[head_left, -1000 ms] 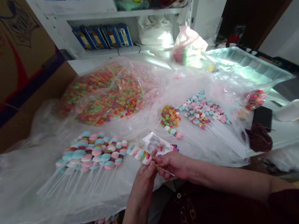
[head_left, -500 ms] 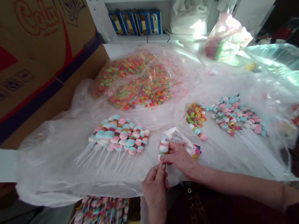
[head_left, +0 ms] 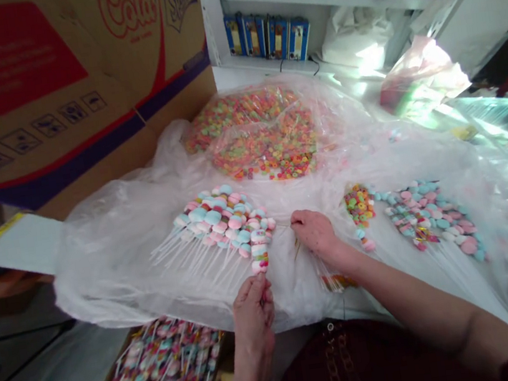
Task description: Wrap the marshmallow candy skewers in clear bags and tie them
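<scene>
My left hand (head_left: 253, 304) pinches the lower end of a marshmallow skewer (head_left: 259, 251), held upright, with pink, white and blue marshmallows and coloured candy rings. Its top is beside a pile of similar marshmallow skewers (head_left: 214, 215) with white sticks. My right hand (head_left: 311, 233) is to the right, over the plastic sheet, fingers pinched together. A faint thin line shows at its fingertips, too fine to name. A bundle of thin strips (head_left: 335, 280), partly orange, lies beneath my right forearm.
Farther back lies a clear bag of candy rings (head_left: 260, 133). Small candy rings (head_left: 358, 204) and loose marshmallows (head_left: 441, 214) are to the right. A large cardboard box (head_left: 76, 70) stands at the left. Below the table edge is a box of wrapped skewers (head_left: 160, 380).
My right hand has let go of the skewer and moved up and right. My left hand still holds it. The printed packet no longer shows by my right hand. The view has shifted left.
</scene>
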Motion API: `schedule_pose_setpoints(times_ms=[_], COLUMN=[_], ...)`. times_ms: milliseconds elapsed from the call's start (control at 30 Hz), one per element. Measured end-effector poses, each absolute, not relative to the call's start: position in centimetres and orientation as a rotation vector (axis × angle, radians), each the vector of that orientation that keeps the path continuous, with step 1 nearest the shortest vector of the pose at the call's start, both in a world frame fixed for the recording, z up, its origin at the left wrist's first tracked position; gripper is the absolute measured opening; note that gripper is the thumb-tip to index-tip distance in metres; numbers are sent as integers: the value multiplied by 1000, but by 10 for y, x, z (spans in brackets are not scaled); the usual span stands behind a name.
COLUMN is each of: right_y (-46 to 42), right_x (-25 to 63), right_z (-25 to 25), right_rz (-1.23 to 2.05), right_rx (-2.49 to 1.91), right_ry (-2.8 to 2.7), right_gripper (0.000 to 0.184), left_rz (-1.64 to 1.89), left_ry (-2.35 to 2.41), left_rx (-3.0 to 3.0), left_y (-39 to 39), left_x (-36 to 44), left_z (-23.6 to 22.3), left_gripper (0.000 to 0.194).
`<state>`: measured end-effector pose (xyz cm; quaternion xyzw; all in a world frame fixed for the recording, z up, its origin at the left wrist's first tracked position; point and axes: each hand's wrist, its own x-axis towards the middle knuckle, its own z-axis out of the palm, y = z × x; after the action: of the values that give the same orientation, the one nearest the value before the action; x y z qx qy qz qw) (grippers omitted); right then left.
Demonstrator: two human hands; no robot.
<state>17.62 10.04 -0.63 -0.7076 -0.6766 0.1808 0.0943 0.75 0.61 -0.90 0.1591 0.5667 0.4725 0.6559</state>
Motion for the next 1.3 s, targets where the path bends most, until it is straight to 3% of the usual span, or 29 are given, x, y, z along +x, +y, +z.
schedule_pose_setpoints(times_ms=[233,400,667,833,1133,1300], right_y=[45,2,-3,-6,1,6], right_x=[191,170,178,182,176,175], right_z=[14,17,8,4,2,-1], right_rz=[524,142,38,-75,482,858], right_rx=[-1754,-1633,-1768,-1529,-1553,-1682], right_ry=[-2034,-2173,-2111,-2210,-1914,-1551], right_gripper=[21,20,14,17,20,11], left_rz=[1013,993,890,916,962,992], left_ry=[1262,1270,1180,1199,1212,1300], left_rx=[571,525,677,684,617,663], left_y=[3,1,0,4,4,4], left_x=[30,56,62,62,65,68], left_z=[-5,1,3,2,-10,-12], left_gripper=[37,36,35,34,36,37])
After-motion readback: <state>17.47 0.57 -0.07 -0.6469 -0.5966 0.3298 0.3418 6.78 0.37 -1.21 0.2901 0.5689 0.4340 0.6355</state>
